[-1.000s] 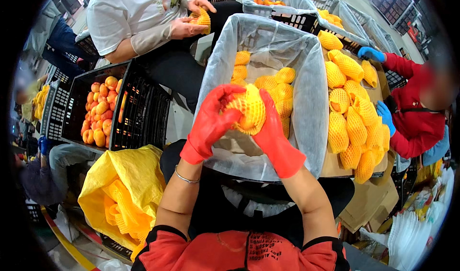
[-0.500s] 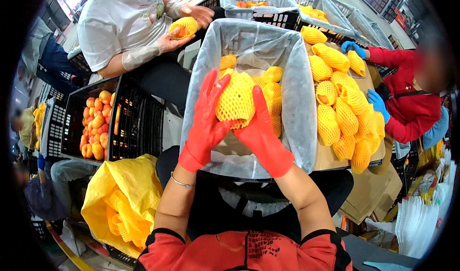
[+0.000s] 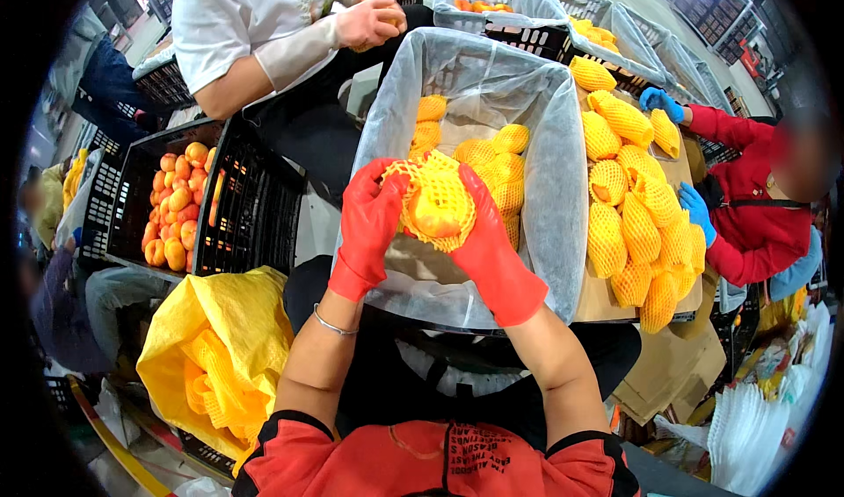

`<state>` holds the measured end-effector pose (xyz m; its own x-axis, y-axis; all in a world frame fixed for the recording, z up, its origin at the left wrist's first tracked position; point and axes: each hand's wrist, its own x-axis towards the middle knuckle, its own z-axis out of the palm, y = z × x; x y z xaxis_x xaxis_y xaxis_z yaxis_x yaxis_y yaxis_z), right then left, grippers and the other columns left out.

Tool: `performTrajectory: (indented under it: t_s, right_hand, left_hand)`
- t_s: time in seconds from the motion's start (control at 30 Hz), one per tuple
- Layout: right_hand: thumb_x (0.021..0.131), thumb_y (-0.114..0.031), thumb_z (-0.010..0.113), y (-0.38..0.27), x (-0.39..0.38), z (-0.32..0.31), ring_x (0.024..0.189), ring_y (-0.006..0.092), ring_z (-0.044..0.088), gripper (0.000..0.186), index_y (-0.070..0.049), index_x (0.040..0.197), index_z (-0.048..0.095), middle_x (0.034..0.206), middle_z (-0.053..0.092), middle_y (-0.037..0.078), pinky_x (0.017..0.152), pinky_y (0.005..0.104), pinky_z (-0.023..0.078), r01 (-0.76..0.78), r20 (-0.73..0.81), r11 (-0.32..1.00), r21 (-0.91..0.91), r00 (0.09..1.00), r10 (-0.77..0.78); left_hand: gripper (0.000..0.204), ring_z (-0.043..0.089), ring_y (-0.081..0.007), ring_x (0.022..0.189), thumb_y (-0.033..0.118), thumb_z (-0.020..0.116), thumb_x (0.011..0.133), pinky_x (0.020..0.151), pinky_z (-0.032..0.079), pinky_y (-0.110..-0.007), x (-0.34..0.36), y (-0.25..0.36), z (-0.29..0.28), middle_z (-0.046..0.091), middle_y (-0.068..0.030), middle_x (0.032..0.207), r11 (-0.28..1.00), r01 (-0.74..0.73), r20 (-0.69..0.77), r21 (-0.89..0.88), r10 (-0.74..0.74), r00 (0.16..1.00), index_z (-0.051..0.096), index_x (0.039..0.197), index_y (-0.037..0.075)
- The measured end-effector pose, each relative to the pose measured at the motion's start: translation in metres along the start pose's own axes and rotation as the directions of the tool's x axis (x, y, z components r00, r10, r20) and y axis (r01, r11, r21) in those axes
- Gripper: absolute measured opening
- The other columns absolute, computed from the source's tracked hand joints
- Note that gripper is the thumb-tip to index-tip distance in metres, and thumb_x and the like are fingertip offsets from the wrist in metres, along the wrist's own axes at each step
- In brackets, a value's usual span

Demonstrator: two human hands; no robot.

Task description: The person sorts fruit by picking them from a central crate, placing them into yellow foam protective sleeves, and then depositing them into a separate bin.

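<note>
Both of my hands wear red rubber gloves. My left hand (image 3: 365,220) and my right hand (image 3: 491,251) grip a peach (image 3: 434,223) in a yellow foam net sleeve (image 3: 440,177) from its two sides. Orange-red skin shows through the mesh on the side toward me. They hold it above a crate lined with translucent plastic (image 3: 552,145). Inside that crate, sleeved fruits (image 3: 508,170) lie along the right side, and a few more (image 3: 429,110) at the far left.
Sleeved fruits (image 3: 640,220) are heaped on cardboard at right, beside a person's blue-gloved hands (image 3: 694,211). Left stands a black crate (image 3: 251,203) of bare peaches (image 3: 180,200). A yellow sack of foam nets (image 3: 220,321) sits lower left. Another person's hands (image 3: 369,21) work at upper left.
In my hands the sleeved peach has turned, so more bare-looking fruit now faces me. My left fingers have curled in around it. The person at upper left has brought both hands together.
</note>
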<state>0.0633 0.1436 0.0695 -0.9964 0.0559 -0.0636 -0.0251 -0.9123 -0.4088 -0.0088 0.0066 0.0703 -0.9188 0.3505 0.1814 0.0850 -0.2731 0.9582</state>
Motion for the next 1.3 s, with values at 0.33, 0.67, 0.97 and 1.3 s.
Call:
performTrajectory:
  t_s: [0.33,0.67,0.97,1.3]
  right_hand:
    - [0.098,-0.049,0.057,-0.016,0.003,-0.013,0.11,0.0273,0.065,0.054,-0.009,0.135,0.054,0.123,0.066,0.011,0.099,0.046,0.052,0.101,-0.238,0.976,0.194,0.97,-0.053]
    - [0.092,-0.023,0.071,-0.041,-0.033,0.01,0.114,0.0225,0.061,0.057,-0.008,0.142,0.046,0.128,0.06,0.009,0.097,0.0394,0.052,0.556,-0.04,0.767,-0.32,0.801,-0.597]
    - [0.09,-0.017,0.077,-0.262,-0.164,-0.011,0.118,0.0198,0.058,0.069,-0.002,0.147,0.039,0.131,0.058,0.013,0.094,0.0337,0.053,0.471,-0.033,0.22,-0.854,0.372,-0.927]
    - [0.072,-0.035,0.084,-0.401,-0.135,-0.137,0.127,0.0328,0.055,0.076,-0.014,0.14,0.056,0.137,0.058,0.017,0.105,0.0424,0.046,-0.536,0.354,-0.583,-0.611,0.475,-0.806]
  left_hand:
    - [0.052,0.061,-0.0374,0.113,-0.003,0.073,0.067,0.094,0.05,-0.043,-0.004,0.026,0.026,0.065,-0.0143,0.124,0.422,-0.763,0.576,0.49,0.499,0.647,0.067,0.118,0.008]
    - [0.035,0.052,-0.0421,0.131,-0.01,0.065,0.073,0.105,0.045,-0.047,-0.017,0.02,0.037,0.063,-0.0179,0.131,0.528,-0.737,0.627,0.423,0.417,0.658,0.073,0.103,0.007]
    - [0.03,0.065,-0.038,0.108,-0.008,0.064,0.081,0.093,0.052,-0.041,-0.019,-0.011,0.038,0.068,-0.0182,0.116,0.552,-0.652,0.688,0.519,0.183,0.702,0.071,0.107,0.004]
    - [0.023,0.066,-0.0341,0.102,-0.001,0.067,0.085,0.09,0.052,-0.039,-0.014,-0.028,0.034,0.071,-0.0152,0.107,0.498,-0.623,0.646,0.603,0.154,0.748,0.072,0.106,0.005]
